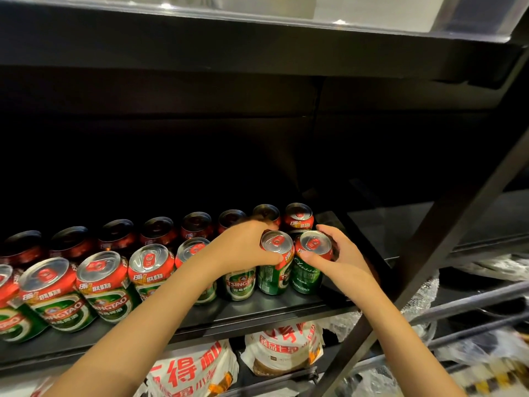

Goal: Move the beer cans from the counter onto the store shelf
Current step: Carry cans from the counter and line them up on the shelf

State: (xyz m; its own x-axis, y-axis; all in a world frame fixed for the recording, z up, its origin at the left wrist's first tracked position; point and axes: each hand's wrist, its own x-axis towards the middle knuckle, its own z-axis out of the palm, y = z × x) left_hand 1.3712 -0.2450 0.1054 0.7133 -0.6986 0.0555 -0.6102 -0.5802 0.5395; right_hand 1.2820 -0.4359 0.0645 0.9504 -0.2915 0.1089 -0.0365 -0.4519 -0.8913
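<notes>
On the black store shelf [286, 306], right end of near row: two Tsingtao beer cans, upright, side by side and touching or nearly so. Left hand [246, 247] comes over the top of the left can [275, 265], fingers curled round its rim, thumb on the near side. Right hand [340, 257] wraps the right can [309, 265], marked "Classic", fingers curled behind it, thumb on the near face. Both cans stand on the shelf board. Near row of green-and-red cans [106, 285] runs off to the left; far row of cans [159, 230] stands behind, in shadow. Lower shelf below holds white bags with red print [283, 348]. Dark slanted frame bar [429, 245] crosses at right.
</notes>
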